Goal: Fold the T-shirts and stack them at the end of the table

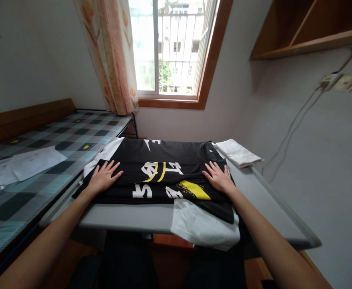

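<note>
A black T-shirt [163, 172] with white lettering and yellow strokes lies spread across the grey table [127, 216], its collar toward the right. My left hand [102, 177] rests flat on the shirt's left part, fingers spread. On the right part, below the collar, my right hand [218, 176] also lies flat with fingers apart. One white sleeve [206, 226] hangs over the table's near edge; more white cloth shows at the shirt's far left corner. The near part of the shirt is doubled over in layers.
A folded white cloth [238, 152] lies at the table's far right. To the left stands a bed with a checkered mattress [97, 124] and papers [34, 162] on it. A cable [290, 128] hangs from the socket on the right wall.
</note>
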Motion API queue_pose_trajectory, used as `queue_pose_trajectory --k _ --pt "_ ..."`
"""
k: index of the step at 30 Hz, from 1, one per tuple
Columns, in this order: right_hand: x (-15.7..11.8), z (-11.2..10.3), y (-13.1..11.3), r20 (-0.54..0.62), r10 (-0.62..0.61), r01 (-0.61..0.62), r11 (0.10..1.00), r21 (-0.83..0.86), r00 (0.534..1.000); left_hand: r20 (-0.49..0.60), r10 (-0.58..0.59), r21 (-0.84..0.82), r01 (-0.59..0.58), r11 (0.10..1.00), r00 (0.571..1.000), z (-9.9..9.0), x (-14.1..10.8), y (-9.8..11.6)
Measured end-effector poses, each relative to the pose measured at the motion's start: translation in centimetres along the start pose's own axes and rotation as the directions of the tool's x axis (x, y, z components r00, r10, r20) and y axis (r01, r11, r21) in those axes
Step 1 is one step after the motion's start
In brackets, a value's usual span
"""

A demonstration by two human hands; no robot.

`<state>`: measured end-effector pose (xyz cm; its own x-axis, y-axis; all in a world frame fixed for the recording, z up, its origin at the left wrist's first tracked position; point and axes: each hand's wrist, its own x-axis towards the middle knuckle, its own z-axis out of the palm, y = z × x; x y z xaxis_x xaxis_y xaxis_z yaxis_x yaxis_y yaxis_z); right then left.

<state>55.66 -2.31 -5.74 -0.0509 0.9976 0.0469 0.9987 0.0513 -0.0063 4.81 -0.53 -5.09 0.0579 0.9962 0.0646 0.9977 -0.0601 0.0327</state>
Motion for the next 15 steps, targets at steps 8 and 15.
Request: queue_pose_trajectory --k 8,15 --pt "0.1 0.1 -0.1 0.004 0.097 -0.097 0.995 -0.007 0.995 -0.043 -0.131 0.089 0.134 0.987 0.99 0.1 -0.3 -1.9" --pt "0.2 0.3 0.0 -0.021 0.086 -0.086 0.996 0.021 0.996 -0.118 -0.177 0.123 0.191 0.974 0.977 -1.6 0.6 -4.6"
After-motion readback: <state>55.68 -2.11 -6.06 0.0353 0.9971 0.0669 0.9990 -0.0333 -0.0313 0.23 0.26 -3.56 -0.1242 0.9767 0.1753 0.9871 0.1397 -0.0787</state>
